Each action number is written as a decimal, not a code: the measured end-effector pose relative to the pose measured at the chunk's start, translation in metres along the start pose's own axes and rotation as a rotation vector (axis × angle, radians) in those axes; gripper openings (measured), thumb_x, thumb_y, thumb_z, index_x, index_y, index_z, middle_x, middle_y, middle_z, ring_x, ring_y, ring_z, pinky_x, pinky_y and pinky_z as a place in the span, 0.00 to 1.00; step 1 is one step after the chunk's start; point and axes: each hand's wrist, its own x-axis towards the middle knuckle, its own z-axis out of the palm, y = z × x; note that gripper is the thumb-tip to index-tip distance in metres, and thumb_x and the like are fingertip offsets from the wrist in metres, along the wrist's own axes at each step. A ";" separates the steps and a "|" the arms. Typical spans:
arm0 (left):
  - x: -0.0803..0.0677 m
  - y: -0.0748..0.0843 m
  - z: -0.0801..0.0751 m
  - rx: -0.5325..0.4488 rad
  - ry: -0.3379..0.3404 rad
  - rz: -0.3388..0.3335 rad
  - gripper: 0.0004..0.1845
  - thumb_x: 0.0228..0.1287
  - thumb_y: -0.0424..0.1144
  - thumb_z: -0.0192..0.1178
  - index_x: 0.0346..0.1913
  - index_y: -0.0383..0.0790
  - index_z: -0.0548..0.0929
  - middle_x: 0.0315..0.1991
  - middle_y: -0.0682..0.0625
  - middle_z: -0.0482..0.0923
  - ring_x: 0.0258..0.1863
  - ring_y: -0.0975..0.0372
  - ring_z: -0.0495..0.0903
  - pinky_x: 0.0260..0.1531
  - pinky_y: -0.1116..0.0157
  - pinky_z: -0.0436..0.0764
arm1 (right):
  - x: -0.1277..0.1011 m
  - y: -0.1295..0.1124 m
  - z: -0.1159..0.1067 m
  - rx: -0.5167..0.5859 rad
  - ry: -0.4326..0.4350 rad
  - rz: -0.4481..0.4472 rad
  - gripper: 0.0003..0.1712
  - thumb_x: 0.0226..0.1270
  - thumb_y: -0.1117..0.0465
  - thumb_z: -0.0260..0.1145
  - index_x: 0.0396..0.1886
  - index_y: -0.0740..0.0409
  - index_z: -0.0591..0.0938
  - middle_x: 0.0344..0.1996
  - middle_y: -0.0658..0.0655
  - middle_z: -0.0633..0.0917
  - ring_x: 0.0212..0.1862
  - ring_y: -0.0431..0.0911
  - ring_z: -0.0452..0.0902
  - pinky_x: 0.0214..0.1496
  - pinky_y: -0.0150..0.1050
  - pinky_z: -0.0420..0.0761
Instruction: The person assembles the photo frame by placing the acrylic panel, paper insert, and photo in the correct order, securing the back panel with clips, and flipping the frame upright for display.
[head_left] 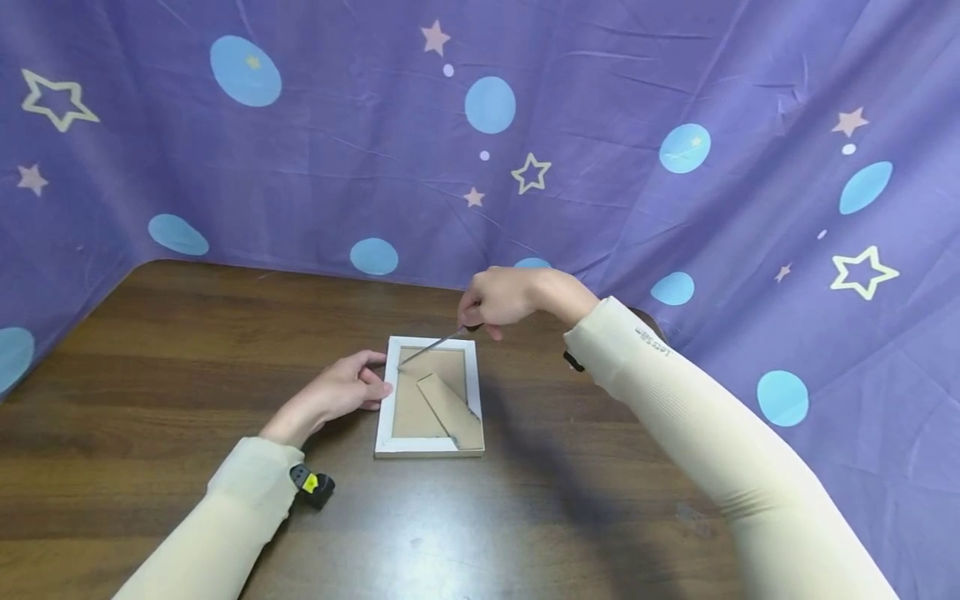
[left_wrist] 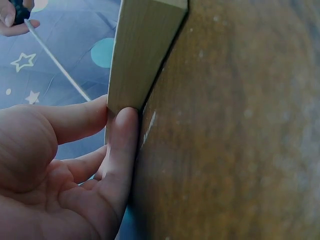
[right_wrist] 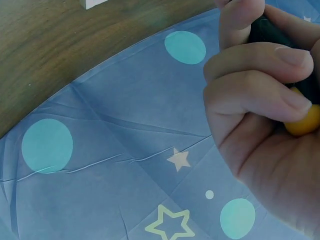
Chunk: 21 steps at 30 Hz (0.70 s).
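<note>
A white picture frame (head_left: 384,417) lies face down, its brown backing board (head_left: 408,408) and slanted stand leg (head_left: 446,408) showing. My left hand (head_left: 347,387) holds the frame's left edge. In the left wrist view, one digit tip of that hand (left_wrist: 65,165) reaches the frame's upper edge while another lies along its wooden side (left_wrist: 145,45). Above the far right corner, my right hand (head_left: 506,296) grips a screwdriver (head_left: 438,341). Its shaft slants down left, the tip at the backing's upper left edge. Curled fingers partly cover the black and yellow handle (right_wrist: 305,120).
The frame rests on a brown wooden table (head_left: 225,350). A purple curtain (head_left: 315,167) with stars and blue dots hangs along the table's back and sides. Dark straps with small devices (head_left: 311,485) sit at the wrists, over pale sleeves (head_left: 697,417).
</note>
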 end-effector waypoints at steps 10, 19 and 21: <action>0.000 0.001 0.000 -0.011 -0.005 -0.002 0.36 0.74 0.29 0.63 0.78 0.23 0.59 0.46 0.35 0.82 0.42 0.57 0.86 0.49 0.60 0.91 | 0.007 -0.006 -0.009 -0.025 -0.045 0.007 0.19 0.86 0.53 0.54 0.60 0.49 0.89 0.17 0.46 0.84 0.32 0.41 0.80 0.55 0.38 0.79; 0.000 0.001 -0.002 0.023 0.001 -0.034 0.36 0.76 0.32 0.63 0.79 0.27 0.60 0.48 0.36 0.82 0.45 0.55 0.86 0.49 0.61 0.90 | 0.009 -0.011 -0.013 -0.054 -0.051 0.002 0.19 0.85 0.53 0.55 0.59 0.48 0.90 0.16 0.45 0.83 0.35 0.43 0.83 0.67 0.41 0.77; 0.000 0.000 -0.002 0.024 -0.001 -0.033 0.36 0.76 0.32 0.63 0.79 0.27 0.60 0.49 0.36 0.82 0.45 0.55 0.86 0.49 0.61 0.90 | 0.009 -0.013 -0.015 -0.062 -0.053 0.002 0.19 0.84 0.54 0.55 0.59 0.47 0.90 0.17 0.45 0.82 0.31 0.40 0.80 0.66 0.41 0.77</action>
